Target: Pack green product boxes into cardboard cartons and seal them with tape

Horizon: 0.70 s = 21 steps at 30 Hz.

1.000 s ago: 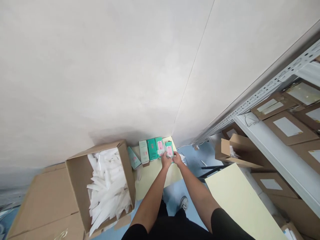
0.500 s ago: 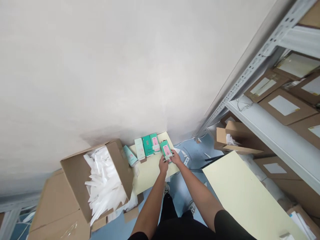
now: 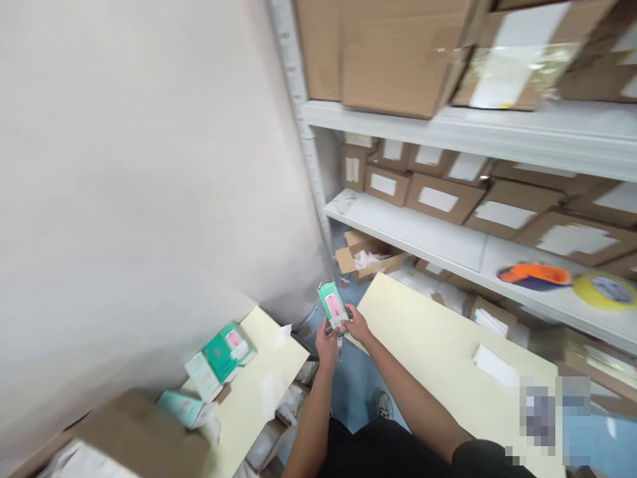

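A small green box with a pink picture on its front (image 3: pixel 332 302) is gripped at its near end by both hands, tilted above the gap between two pale tables. My left hand (image 3: pixel 327 342) closes on its lower left side. On the lower right side, my right hand (image 3: pixel 357 324) is closed around the same box. What the box contains cannot be seen. On the left table (image 3: pixel 266 372) lie a similar green box with a pink picture (image 3: pixel 235 342), a plain green box (image 3: pixel 217 356) and a pale green box (image 3: pixel 202 376).
An open carton (image 3: pixel 144 431) with white material stands at the lower left. The right table (image 3: pixel 442 352) bears a white piece. Behind it, a metal shelf (image 3: pixel 423 222) holds cartons, an orange tape dispenser (image 3: pixel 537 273) and a yellow tape roll (image 3: pixel 604 291). Another open carton (image 3: pixel 371 259) sits below.
My view has swung right, from the wall toward the shelves. Both hands have carried the green box away from the left table, out over the gap near the right table.
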### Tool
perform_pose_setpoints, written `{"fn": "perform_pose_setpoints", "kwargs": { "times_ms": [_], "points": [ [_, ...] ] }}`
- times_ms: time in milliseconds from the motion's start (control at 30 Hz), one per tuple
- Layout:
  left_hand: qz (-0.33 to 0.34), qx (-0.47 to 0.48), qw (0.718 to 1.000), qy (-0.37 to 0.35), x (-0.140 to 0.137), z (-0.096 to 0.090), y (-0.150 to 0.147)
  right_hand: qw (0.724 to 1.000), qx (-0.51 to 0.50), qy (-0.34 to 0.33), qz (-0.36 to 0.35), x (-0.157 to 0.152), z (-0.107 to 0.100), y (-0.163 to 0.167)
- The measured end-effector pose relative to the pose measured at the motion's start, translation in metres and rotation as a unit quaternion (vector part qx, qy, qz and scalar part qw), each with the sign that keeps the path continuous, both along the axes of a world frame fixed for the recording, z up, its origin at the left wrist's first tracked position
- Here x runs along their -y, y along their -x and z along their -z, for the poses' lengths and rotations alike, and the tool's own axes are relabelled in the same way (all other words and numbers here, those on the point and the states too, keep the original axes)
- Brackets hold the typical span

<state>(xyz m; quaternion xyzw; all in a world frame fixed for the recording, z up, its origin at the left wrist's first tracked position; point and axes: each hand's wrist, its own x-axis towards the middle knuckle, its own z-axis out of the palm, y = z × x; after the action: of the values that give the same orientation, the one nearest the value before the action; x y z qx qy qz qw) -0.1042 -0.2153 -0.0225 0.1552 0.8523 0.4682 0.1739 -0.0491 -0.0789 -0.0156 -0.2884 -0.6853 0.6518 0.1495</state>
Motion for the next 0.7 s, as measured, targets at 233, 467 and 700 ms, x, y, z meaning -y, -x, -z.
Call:
{"fn": "perform_pose_setpoints", "kwargs": {
  "times_ms": [233,467,700],
  "points": [
    [0.191,0.066,0.979,-0.018,-0.142,-0.014,-0.088,0.978,-0.006,0.008,0.209,-0.103,-0.004,-0.153],
    [0.336,0.064,0.94,0.021,-0.206,0.006,-0.149,0.941,0.016,0.035,0.336,-0.125,0.017,-0.245],
    [0.333,0.216,0.916,-0.053,-0.208,0.044,-0.15,0.917,0.015,0.091,0.388,-0.108,0.041,-0.26]
  ]
}}
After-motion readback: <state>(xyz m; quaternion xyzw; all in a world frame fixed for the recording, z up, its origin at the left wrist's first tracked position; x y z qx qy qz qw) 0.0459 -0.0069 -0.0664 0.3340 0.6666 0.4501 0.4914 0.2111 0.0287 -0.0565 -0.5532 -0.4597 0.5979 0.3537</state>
